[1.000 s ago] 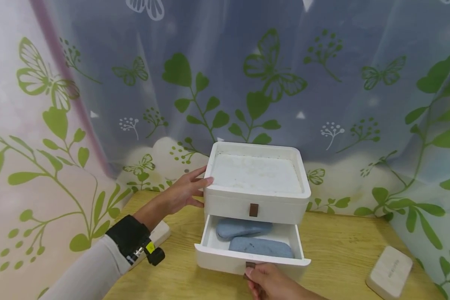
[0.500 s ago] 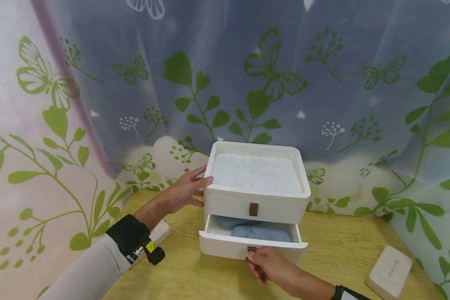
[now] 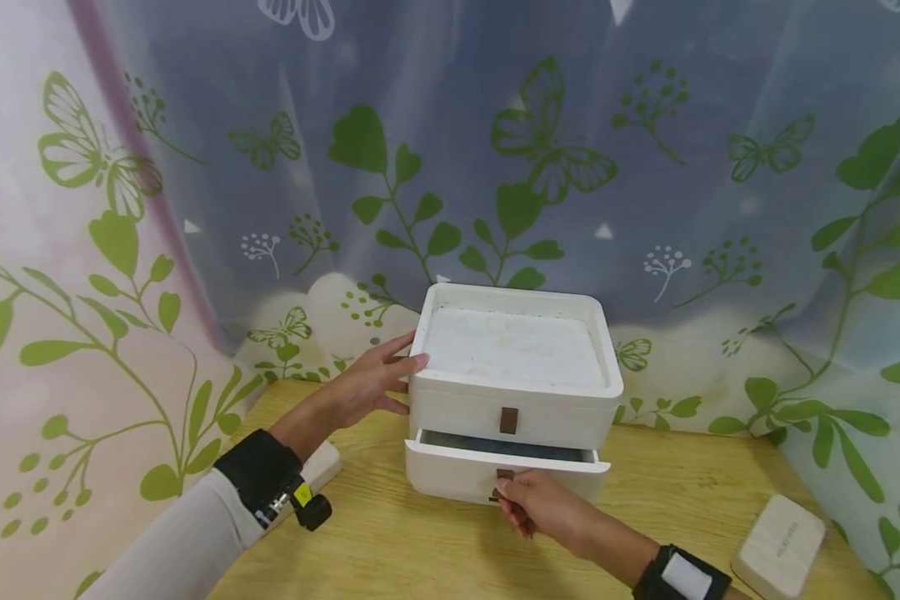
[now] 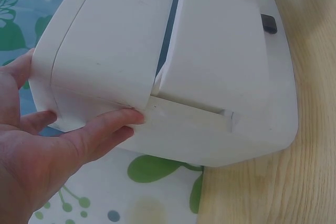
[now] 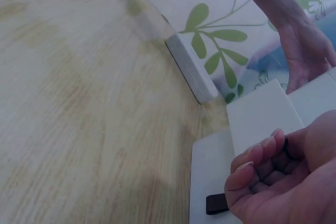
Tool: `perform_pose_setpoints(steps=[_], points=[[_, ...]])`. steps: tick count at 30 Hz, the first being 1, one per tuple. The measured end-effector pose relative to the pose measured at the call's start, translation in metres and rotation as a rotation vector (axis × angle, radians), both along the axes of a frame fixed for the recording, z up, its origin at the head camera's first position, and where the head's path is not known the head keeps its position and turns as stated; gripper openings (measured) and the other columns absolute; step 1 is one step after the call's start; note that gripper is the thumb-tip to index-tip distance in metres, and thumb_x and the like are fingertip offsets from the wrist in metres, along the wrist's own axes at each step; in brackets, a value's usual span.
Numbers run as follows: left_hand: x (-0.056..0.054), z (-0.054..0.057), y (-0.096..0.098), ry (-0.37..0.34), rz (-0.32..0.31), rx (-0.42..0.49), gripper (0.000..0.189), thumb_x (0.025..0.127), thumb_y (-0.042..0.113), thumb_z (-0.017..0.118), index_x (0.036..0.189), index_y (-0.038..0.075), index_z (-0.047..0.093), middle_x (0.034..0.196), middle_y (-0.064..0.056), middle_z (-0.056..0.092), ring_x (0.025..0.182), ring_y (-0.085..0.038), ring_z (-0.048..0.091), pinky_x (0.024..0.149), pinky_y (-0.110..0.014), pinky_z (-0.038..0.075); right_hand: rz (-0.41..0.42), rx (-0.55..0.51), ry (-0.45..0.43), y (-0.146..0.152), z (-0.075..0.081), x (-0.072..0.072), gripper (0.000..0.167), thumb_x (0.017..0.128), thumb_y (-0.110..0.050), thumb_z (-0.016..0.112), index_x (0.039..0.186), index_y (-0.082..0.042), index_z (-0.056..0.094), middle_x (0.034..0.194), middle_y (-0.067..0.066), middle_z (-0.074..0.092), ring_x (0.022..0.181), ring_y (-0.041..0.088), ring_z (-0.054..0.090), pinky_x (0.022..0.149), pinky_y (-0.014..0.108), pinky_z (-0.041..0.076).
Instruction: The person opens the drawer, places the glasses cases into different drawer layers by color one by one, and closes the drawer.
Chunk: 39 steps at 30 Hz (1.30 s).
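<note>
A white drawer unit (image 3: 515,346) with a shallow tray top stands against the curtain. Its middle drawer (image 3: 450,468) sticks out slightly, and a strip of something blue-grey (image 3: 506,448) shows inside. My right hand (image 3: 547,507) pinches the brown pull tab (image 3: 505,475) on that drawer's front. In the right wrist view the fingers are curled and the pinched tab is hidden. My left hand (image 3: 378,379) rests on the unit's left side with spread fingers, the thumb at the top edge. In the left wrist view, its fingertips (image 4: 137,116) touch the side wall.
A pale box (image 3: 780,542) lies at the table's right, and a similar one (image 3: 321,467) lies partly behind my left wrist. Above the pulled drawer is another drawer with its own brown tab (image 3: 508,421). A patterned curtain (image 3: 450,167) surrounds the wooden table (image 3: 682,500).
The drawer has slid inward, pushed by my right hand. The two blue-grey rounded things inside are now mostly covered. My left hand has stayed in place.
</note>
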<state>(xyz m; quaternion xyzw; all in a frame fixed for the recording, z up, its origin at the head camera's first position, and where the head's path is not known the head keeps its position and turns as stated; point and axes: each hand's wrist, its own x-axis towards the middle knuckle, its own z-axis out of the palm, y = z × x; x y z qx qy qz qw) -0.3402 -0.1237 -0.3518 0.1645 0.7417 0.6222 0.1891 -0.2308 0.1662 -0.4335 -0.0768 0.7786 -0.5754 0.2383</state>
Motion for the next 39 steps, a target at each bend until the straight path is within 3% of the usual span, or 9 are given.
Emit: perform_pose_setpoints(steps=[31, 39], points=[[0.001, -0.001, -0.002, 0.004, -0.013, 0.016, 0.073, 0.108, 0.037, 0.056, 0.168, 0.031, 0.016, 0.167, -0.023, 0.032, 0.139, -0.052, 0.052, 0.098, -0.058, 0.058, 0.024, -0.031, 0.050, 0.001, -0.001, -0.027, 0.037, 0.111, -0.020, 0.043, 0.077, -0.011, 0.053, 0.067, -0.003, 0.052, 0.059, 0.010, 0.048, 0.057, 0.023, 0.039], [0.000, -0.002, -0.003, 0.008, -0.026, 0.021, 0.073, 0.107, 0.038, 0.056, 0.168, 0.032, 0.016, 0.167, -0.021, 0.033, 0.139, -0.050, 0.053, 0.099, -0.057, 0.058, 0.024, -0.029, 0.022, 0.001, 0.000, -0.031, 0.038, 0.112, -0.023, 0.043, 0.077, -0.012, 0.052, 0.068, -0.003, 0.049, 0.060, 0.011, 0.046, 0.059, 0.025, 0.038]])
